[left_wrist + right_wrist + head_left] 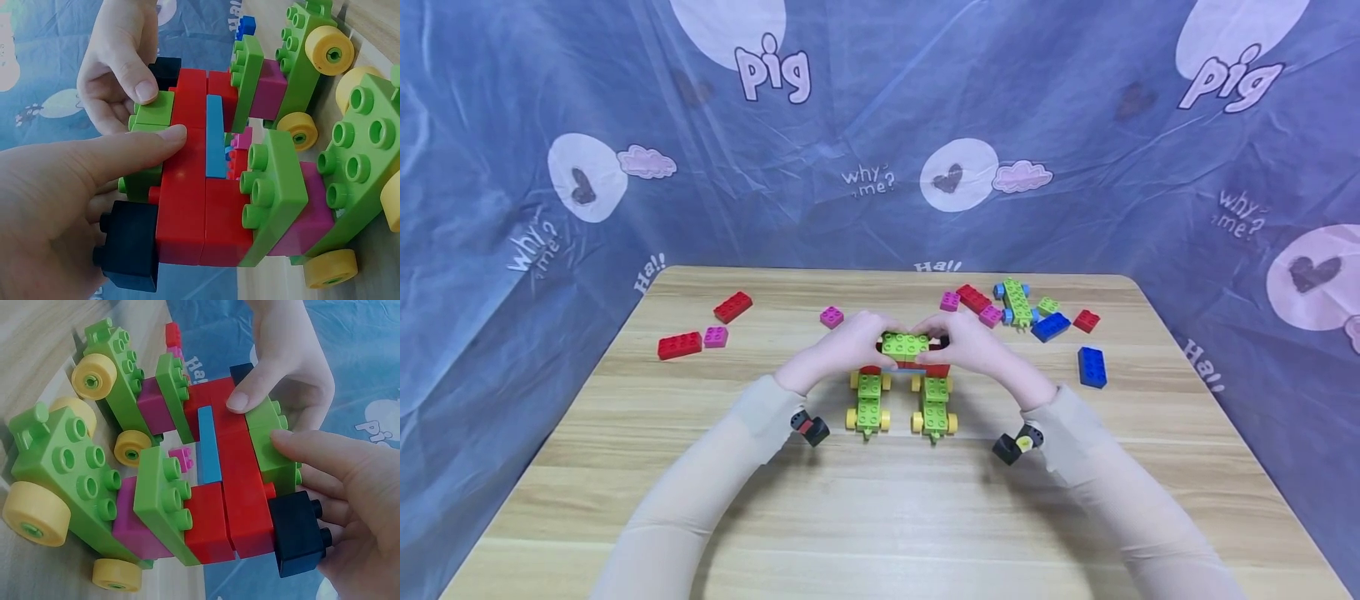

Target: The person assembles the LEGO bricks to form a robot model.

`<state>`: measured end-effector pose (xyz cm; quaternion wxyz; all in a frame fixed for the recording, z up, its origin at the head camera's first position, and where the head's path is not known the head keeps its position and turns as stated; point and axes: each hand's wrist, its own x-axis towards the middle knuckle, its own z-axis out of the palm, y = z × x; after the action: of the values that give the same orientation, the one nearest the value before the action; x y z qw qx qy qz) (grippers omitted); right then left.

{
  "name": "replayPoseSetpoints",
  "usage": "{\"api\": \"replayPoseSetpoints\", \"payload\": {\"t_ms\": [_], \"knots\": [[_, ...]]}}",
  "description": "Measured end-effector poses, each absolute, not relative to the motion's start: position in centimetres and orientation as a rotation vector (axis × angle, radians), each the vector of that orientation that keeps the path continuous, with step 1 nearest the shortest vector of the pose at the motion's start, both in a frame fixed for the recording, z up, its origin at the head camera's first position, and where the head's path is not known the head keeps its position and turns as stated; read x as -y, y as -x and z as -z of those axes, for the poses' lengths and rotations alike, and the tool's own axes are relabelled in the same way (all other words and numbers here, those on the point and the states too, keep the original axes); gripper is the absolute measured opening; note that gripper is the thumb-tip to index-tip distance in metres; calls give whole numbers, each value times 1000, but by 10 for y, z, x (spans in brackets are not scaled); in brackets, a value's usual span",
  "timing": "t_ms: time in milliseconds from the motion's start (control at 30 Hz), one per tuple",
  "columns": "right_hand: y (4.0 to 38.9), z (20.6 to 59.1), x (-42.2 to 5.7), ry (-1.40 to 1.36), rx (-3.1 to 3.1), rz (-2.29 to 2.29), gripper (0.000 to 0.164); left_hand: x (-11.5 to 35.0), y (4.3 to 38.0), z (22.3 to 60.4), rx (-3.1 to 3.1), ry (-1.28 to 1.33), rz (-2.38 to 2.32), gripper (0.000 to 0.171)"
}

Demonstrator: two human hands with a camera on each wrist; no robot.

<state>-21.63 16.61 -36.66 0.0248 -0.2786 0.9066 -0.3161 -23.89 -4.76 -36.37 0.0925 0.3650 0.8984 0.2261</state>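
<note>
A toy-brick build stands at the table's middle on two green wheeled bases [868, 408] with yellow wheels [329, 52]. Magenta bricks [269, 87], green plates, red bricks [247, 494] and a blue plate [209, 444] bridge them. On top sit two green bricks [906, 345] side by side, flanked by black bricks [300, 534]. My left hand [853, 340] grips the left green brick, its thumb tip reaching onto the red brick below. From the other side my right hand [966, 340] pinches the right green brick with the thumb in front. The fingers behind are partly hidden.
At the left lie red bricks [680, 346] and a magenta brick [716, 337]. Another magenta brick [831, 316] lies behind my left hand. Toward the back right are a green base with blue wheels [1018, 302], blue bricks [1092, 367] and several small bricks. A printed blue cloth [865, 225] hangs behind.
</note>
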Motion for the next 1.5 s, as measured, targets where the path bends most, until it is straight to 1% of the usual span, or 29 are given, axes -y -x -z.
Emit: {"api": "replayPoseSetpoints", "payload": {"t_ms": [167,333,700,967,1133,1500], "knots": [[214,367,-168,896,-2849,1031,42,53,239,363,-2660,-1135,-720,55],[210,362,-177,848,-2872,1143,40,59,240,361,-2647,-1151,-796,51],[208,362,-225,709,-3076,1213,32,70,240,362,-2664,-1123,-839,51],[216,379,-276,522,-3171,1203,30,73,241,366,-2671,-1140,-855,51],[221,391,-303,427,-3169,1202,33,74,241,367,-2660,-1125,-870,48],[229,413,-342,371,-3200,1057,34,74,242,372,-2673,-1116,-838,47]]}}
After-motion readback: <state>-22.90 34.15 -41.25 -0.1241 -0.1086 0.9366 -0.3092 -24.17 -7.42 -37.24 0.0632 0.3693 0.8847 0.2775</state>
